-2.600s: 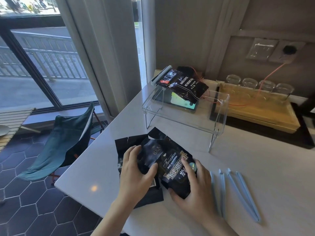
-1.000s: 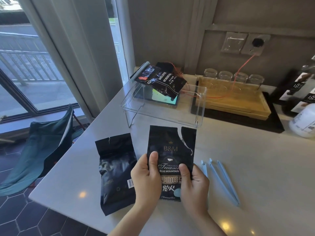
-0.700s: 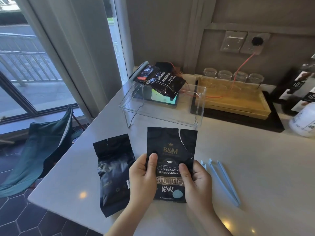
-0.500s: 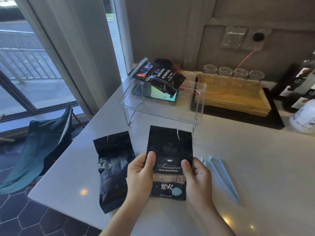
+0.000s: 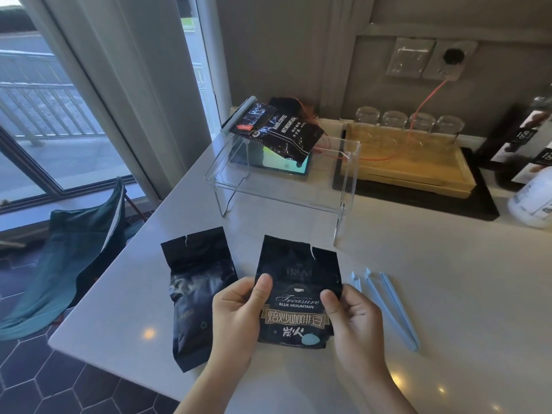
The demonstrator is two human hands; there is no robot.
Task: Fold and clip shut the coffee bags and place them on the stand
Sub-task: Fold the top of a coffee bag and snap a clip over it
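Note:
I hold a black Blue Mountain coffee bag upright on the white counter, its torn top edge open. My left hand grips its left side with the thumb on the front. My right hand grips its right side the same way. A second plain black bag lies flat just to the left, top torn open. Light blue sealing clips lie to the right of my right hand. On the clear acrylic stand behind rests a clipped black coffee bag.
A wooden tray on a black mat holds upturned glasses at the back right. A white bottle stands at the far right edge. The counter's edge runs diagonally at the left, with a green folding chair below on the tiled floor.
I lifted the Blue Mountain bag off the other bag and stood it upright facing me. Its torn top flap has flattened, and the bag has shifted slightly nearer.

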